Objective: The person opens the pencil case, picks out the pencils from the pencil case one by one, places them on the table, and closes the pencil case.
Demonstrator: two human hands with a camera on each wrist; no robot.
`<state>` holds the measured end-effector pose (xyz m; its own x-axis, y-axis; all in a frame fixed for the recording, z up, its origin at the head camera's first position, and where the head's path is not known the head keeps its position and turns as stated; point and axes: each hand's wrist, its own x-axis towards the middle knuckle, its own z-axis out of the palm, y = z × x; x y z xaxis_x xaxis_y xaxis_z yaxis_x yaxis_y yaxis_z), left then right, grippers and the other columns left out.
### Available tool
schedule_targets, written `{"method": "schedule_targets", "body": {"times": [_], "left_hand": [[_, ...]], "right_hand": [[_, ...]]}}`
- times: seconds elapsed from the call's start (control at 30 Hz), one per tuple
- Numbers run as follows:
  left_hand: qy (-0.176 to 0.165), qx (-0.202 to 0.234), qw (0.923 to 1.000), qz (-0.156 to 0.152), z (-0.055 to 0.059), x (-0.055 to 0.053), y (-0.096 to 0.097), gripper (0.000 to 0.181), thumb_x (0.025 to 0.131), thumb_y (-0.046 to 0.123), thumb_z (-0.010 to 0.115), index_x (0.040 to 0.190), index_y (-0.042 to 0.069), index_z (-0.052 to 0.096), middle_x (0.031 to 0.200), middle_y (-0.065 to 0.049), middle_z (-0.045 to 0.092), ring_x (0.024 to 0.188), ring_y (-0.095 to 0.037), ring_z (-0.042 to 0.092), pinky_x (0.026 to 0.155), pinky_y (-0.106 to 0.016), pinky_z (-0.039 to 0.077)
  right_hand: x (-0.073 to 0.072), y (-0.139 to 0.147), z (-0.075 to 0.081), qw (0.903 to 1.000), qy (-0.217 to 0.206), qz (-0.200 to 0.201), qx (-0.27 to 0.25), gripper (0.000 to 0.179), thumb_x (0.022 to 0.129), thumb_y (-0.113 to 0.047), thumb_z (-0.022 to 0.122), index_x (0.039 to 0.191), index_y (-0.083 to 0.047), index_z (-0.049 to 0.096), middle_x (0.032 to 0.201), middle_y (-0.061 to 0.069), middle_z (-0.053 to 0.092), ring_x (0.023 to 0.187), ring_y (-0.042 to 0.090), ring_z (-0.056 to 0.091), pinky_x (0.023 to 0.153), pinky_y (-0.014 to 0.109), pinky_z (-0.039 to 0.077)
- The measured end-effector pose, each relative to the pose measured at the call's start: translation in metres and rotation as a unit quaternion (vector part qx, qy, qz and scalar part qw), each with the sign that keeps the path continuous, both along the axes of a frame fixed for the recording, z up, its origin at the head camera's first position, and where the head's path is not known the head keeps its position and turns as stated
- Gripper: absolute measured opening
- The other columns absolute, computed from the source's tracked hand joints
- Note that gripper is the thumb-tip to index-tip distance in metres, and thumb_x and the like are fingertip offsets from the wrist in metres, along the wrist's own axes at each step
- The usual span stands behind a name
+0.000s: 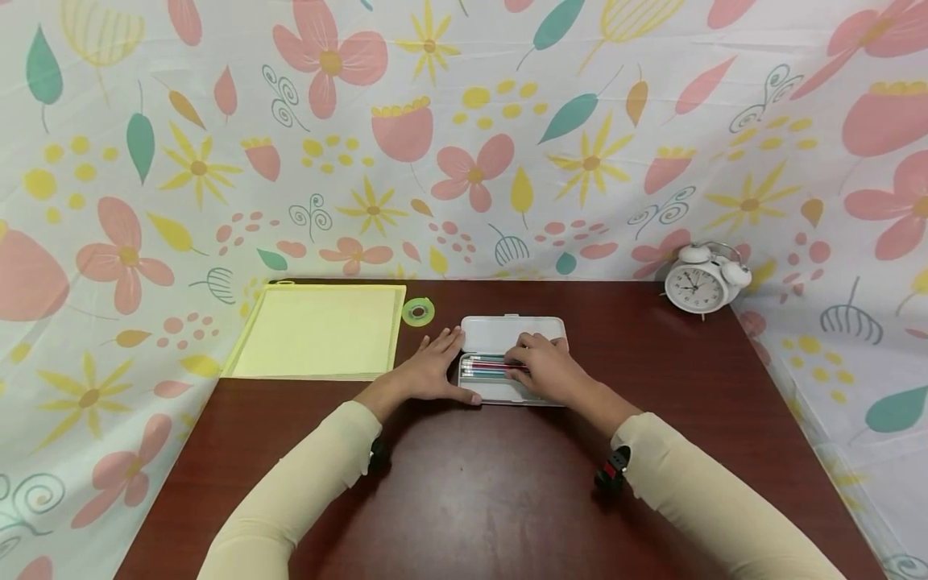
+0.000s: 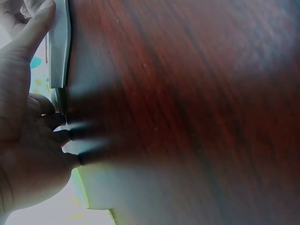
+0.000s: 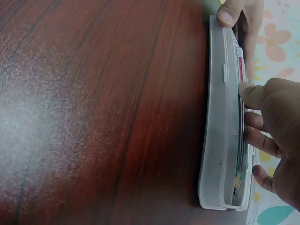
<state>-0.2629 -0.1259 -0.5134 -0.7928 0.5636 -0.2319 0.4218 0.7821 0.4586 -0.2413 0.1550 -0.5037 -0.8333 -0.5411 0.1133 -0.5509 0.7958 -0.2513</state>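
A white pencil case (image 1: 500,391) lies unfolded on the table, its lid (image 1: 486,332) tipped back. Several pencils (image 1: 484,366), blue, red and white, lie side by side in its rear compartment. My left hand (image 1: 432,370) rests at the case's left end with spread fingers, its thumb (image 2: 41,16) touching the front corner. Over the right half of the case, my right hand (image 1: 548,366) reaches in and pinches at the pencils. In the right wrist view its thumb (image 3: 252,95) lies against the pencils, with curled fingers opposite; how many it grips is hidden.
Left of the case lies a yellow-edged zip folder (image 1: 319,332). A roll of green tape (image 1: 418,312) sits between folder and case. A white alarm clock (image 1: 699,282) stands at the back right. Floral cloth (image 1: 464,129) hangs behind the dark wooden table (image 1: 464,491).
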Motion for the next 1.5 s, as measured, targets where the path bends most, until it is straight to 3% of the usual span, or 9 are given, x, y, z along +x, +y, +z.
{"method": "schedule_targets", "body": {"times": [0.33,0.7,0.9,0.97,1.13,1.23,1.5], "left_hand": [[-0.003,0.023,0.9996,0.015,0.000,0.000,0.001,0.139,0.084,0.070,0.087,0.178,0.006,0.009,0.188,-0.014,0.009,0.176,-0.034,0.004,0.141,-0.061,0.005],[-0.009,0.033,0.9993,0.013,-0.001,-0.002,-0.001,0.142,0.081,0.076,0.086,0.178,0.004,0.010,0.187,-0.016,0.009,0.176,-0.036,0.005,0.141,-0.061,0.006],[-0.015,0.040,0.9990,0.015,-0.001,-0.002,-0.002,0.144,0.079,0.080,0.084,0.178,0.005,0.010,0.188,-0.016,0.007,0.176,-0.034,0.004,0.142,-0.059,0.004],[-0.010,0.041,0.9990,0.016,-0.009,-0.005,-0.003,0.147,0.077,0.088,0.080,0.178,0.005,0.011,0.188,-0.016,0.009,0.176,-0.034,0.005,0.141,-0.060,0.005],[-0.006,0.021,0.9997,0.014,-0.005,-0.004,-0.002,0.143,0.081,0.083,0.080,0.178,0.006,0.011,0.188,-0.014,0.009,0.176,-0.032,0.006,0.142,-0.058,0.007],[-0.003,0.002,1.0000,0.009,0.004,0.000,-0.001,0.139,0.084,0.077,0.083,0.178,0.006,0.010,0.188,-0.012,0.009,0.176,-0.031,0.006,0.142,-0.057,0.008],[0.020,-0.004,0.9998,0.005,-0.002,-0.001,0.000,0.135,0.086,0.076,0.081,0.178,0.005,0.013,0.187,-0.014,0.014,0.175,-0.033,0.009,0.141,-0.059,0.012]], "right_hand": [[-0.002,-0.007,0.003,0.9989,-0.042,-0.016,-0.011,0.009,0.105,-0.027,0.078,0.099,-0.022,0.074,0.101,-0.003,0.064,0.094,0.021,0.059,0.080,0.053,0.042],[-0.003,-0.010,0.003,0.9992,-0.039,-0.001,-0.008,0.006,0.106,-0.022,0.077,0.100,-0.021,0.077,0.100,-0.004,0.064,0.095,0.021,0.061,0.079,0.052,0.043],[-0.002,-0.011,0.001,0.9996,0.004,0.015,0.024,0.005,0.107,-0.021,0.075,0.106,-0.019,0.079,0.103,-0.001,0.068,0.101,0.025,0.068,0.080,0.054,0.048],[-0.003,-0.011,0.000,0.9990,0.021,0.021,0.033,0.007,0.108,-0.020,0.074,0.109,-0.018,0.081,0.103,0.000,0.068,0.101,0.025,0.070,0.079,0.054,0.049],[-0.003,-0.010,-0.001,0.9958,0.058,0.043,0.057,0.011,0.110,-0.020,0.070,0.110,-0.019,0.081,0.102,0.000,0.067,0.100,0.024,0.069,0.084,0.056,0.052],[-0.002,-0.010,-0.001,0.9928,0.079,0.058,0.068,0.012,0.110,-0.020,0.069,0.108,-0.019,0.081,0.101,0.000,0.065,0.100,0.024,0.067,0.091,0.061,0.054],[-0.003,-0.005,0.001,0.9924,0.105,0.059,0.026,0.002,0.105,-0.018,0.077,0.103,-0.018,0.078,0.101,0.000,0.064,0.095,0.022,0.060,0.091,0.061,0.055]]}}
